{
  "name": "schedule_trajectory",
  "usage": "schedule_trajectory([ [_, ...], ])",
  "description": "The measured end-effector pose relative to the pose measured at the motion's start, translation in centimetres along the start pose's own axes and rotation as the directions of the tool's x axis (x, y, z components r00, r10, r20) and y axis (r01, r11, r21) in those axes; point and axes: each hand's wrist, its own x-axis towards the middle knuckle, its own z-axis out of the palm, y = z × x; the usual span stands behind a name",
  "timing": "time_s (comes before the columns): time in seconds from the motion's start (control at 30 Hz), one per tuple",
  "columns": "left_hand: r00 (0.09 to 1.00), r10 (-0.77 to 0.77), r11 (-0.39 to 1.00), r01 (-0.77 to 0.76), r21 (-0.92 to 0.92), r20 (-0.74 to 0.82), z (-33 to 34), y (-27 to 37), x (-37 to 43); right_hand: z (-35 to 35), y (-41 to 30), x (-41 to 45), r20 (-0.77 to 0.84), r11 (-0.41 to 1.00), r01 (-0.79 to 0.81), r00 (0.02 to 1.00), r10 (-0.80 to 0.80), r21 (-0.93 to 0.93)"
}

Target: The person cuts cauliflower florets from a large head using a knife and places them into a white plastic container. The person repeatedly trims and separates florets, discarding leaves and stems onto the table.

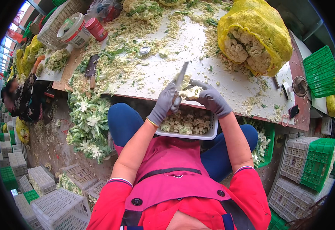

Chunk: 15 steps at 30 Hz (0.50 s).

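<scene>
My left hand (165, 100), in a grey glove, grips the handle of a knife (182, 75) whose blade points up and away from me. Beside it, my right hand (212, 99), gloved in grey too, holds a piece of cauliflower (192, 92) near the blade. Below both hands a light grey plastic basket (187, 135) rests between my knees, with cut cauliflower florets (184, 122) in it. At the far right of the white tabletop lies a yellow mesh sack (264, 26) full of cauliflower heads (246, 49).
Trimmings litter the white table (144, 89). A cleaver (91, 69), a pink jar (96, 29) and a white bucket (74, 30) are at left; a small fan (299, 86) and phone (293, 111) at right. Leaves (88, 126) pile at the left edge. Crates (61, 205) stand behind; another person (26, 95) sits far left.
</scene>
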Motion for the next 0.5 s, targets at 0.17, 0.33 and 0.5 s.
schedule_trajectory([
  [0.17, 0.981, -0.191, 0.965, 0.185, -0.186, -0.015, -0.2, 0.3, -0.1, 0.4, -1.8, 0.2, 0.054, 0.834, -0.340, 0.934, 0.353, 0.435],
  [0.33, 0.998, 0.047, 0.991, -0.040, 0.124, -0.052, 1.2, -1.1, -0.4, 1.4, -0.5, 0.8, -0.090, 0.879, -0.319, 0.924, 0.371, 0.355],
  [0.5, 0.993, -0.012, 1.000, 0.010, -0.016, -0.120, 1.3, -2.4, -0.9, 1.8, 2.4, 0.7, -0.199, 0.808, -0.270, 0.884, 0.424, 0.524],
])
